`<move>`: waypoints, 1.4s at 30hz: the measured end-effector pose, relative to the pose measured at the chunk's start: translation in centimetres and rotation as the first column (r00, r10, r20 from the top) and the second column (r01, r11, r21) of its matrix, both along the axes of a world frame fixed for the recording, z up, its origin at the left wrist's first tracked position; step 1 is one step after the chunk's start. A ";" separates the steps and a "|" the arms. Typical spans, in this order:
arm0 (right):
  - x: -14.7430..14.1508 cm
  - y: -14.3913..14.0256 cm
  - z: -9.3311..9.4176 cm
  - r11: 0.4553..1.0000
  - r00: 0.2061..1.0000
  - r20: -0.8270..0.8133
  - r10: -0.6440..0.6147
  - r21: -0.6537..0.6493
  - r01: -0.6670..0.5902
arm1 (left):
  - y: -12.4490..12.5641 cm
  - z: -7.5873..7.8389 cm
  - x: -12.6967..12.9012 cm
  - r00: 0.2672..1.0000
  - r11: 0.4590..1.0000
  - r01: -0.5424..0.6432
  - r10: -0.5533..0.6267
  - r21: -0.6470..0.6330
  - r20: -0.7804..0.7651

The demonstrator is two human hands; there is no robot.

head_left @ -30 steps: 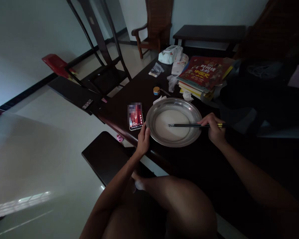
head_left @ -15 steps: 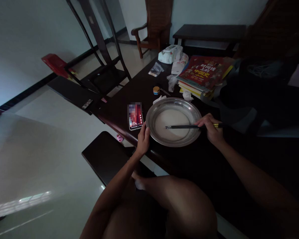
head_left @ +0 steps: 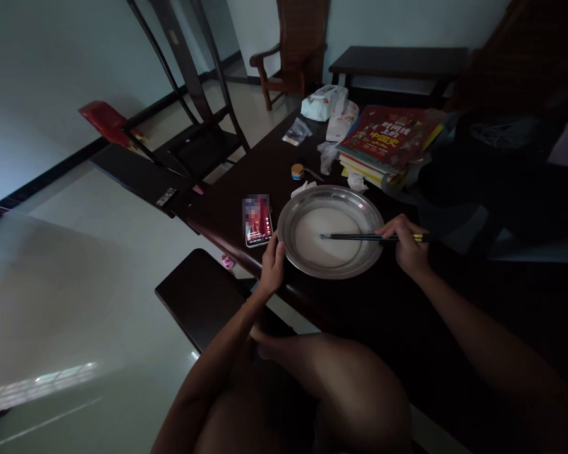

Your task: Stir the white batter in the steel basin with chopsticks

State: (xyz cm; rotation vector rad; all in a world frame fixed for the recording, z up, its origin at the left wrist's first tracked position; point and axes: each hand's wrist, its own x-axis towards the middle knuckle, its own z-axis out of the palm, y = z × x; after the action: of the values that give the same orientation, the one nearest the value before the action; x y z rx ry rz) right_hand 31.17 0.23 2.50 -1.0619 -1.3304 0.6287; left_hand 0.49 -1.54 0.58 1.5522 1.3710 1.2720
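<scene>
Centrally, a stainless-steel basin (head_left: pixel 307 268) of whitish liquid (head_left: pixel 331 221) sits on the dark tabletop (head_left: pixel 250 176). The left hand (head_left: pixel 272 261) grips the basin's left rim; the right hand (head_left: pixel 409 246), right of centre, grasps black chopsticks (head_left: pixel 360 238), tips within the basin. A lit smartphone (head_left: pixel 258 227) lies just left of it; stacked books (head_left: pixel 388 139) occupy the upper right.

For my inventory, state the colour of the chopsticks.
The chopsticks are mostly black, with yellow-gold near the back end; head view.
</scene>
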 end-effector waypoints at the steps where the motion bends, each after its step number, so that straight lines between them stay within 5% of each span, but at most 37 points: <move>1: 0.0 0.0 0.0 1.000 1.000 -0.010 0.009 -0.001 -0.009 | 0.0 0.0 0.0 1.000 1.000 0.000 0.000 0.000 -0.001; 42: 0.0 0.0 -0.2 0.999 0.999 0.018 0.038 0.007 -0.038 | 0.1 -0.2 -0.1 1.000 1.000 0.006 -0.006 0.016 0.003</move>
State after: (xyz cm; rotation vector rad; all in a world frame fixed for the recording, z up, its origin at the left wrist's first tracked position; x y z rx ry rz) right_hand 31.14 0.22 2.30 -1.0401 -1.3701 0.6433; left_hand 0.42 -1.46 0.40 1.5637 1.3565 1.2844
